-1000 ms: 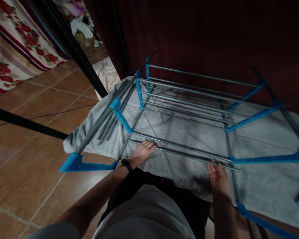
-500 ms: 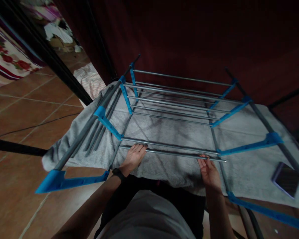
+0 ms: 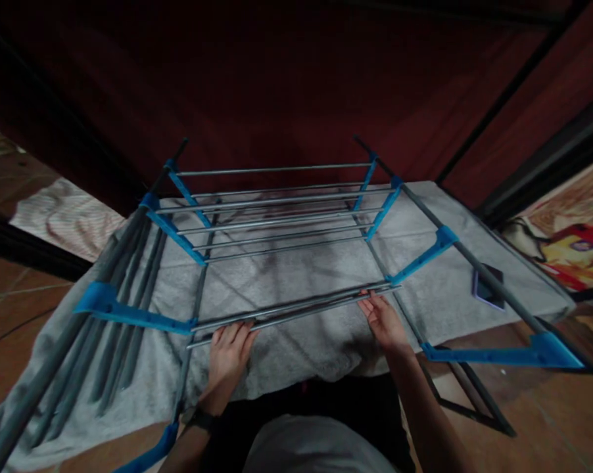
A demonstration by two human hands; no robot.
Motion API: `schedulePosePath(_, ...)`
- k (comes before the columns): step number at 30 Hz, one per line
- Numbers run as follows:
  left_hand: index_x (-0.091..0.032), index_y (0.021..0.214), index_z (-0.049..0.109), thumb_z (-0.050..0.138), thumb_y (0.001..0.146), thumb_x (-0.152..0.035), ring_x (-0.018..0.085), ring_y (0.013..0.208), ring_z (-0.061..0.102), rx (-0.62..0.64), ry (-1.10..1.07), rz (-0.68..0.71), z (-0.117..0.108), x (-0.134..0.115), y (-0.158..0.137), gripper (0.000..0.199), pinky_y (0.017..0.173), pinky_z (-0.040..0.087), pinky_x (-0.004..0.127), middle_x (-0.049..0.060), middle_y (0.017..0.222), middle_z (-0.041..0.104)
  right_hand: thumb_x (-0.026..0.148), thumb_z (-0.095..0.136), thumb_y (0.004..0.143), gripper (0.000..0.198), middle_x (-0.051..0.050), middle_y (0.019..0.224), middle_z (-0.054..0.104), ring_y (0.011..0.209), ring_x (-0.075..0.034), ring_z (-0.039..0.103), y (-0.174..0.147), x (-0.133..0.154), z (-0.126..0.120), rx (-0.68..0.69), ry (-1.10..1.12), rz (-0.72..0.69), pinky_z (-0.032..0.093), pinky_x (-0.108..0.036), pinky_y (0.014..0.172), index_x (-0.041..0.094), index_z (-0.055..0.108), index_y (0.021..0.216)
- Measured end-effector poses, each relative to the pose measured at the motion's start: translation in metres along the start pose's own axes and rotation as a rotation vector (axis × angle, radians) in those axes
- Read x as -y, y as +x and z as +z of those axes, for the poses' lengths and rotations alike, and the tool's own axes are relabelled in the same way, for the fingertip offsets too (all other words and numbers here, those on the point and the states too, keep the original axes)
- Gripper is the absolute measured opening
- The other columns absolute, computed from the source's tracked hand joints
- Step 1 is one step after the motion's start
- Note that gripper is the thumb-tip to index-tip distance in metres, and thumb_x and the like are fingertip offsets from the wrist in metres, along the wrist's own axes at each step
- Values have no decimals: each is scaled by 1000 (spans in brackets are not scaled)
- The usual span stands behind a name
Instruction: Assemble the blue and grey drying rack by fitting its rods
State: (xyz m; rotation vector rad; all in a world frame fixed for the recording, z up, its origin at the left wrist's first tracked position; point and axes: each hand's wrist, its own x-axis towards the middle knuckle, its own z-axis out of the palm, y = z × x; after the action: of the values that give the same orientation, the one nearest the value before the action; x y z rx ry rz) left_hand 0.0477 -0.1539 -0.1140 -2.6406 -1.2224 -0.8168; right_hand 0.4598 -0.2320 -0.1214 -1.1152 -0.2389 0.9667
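A rack frame of grey tubes and blue plastic brackets (image 3: 133,315) lies across a grey blanket (image 3: 296,276). My left hand (image 3: 231,348) is closed around the left part of a loose thin metal rod (image 3: 301,315). The fingertips of my right hand (image 3: 381,318) pinch the same rod near its right end. It lies close beside the rod fixed between the two nearer brackets, its right end almost meeting that one. Farther back, several metal rods (image 3: 277,198) span pairs of blue brackets. A dark watch (image 3: 200,418) is on my left wrist.
Several loose grey tubes (image 3: 123,309) lie on the blanket at the left, beneath the frame's side tube. A phone (image 3: 488,287) rests on the right side. A dark red curtain-like surface (image 3: 286,85) rises behind. Tiled floor (image 3: 538,394) shows at the lower right.
The view has turned to the right, so the rack appears farther left. The right end of the held rod has come nearer the fixed rod; both hands still hold it.
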Motion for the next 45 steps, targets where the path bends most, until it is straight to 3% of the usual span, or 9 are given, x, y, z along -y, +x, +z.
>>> schedulePosePath(6,-25,116,71,44,110,-36,27,98,72,26,5,36,2,6,0,30,89,48,41,6,107,80,35,85,78,20,-1,93,78,100,-24,74,2,-7,9,-56,119,32,61,-49,103,28,66,77)
schedulePosePath(18,-25,105,66,48,108,-44,26,85,73,-25,-83,-30,6,9,2,26,80,53,40,3,91,76,36,92,74,29,1,93,80,91,-17,77,-2,-11,8,14,203,4,64,-30,88,26,72,93)
schedulePosePath(36,-23,114,68,47,109,-37,26,93,73,9,-58,71,-5,3,8,26,86,49,40,5,101,79,32,89,77,24,1,97,79,95,-17,76,-3,-9,6,25,250,-2,63,-32,96,27,74,95)
schedulePosePath(45,-22,118,68,54,108,-37,24,90,73,-35,-68,74,-3,0,7,23,84,49,38,5,101,79,27,91,76,24,3,98,79,96,-17,76,-4,-7,6,20,278,14,62,-34,100,28,74,93)
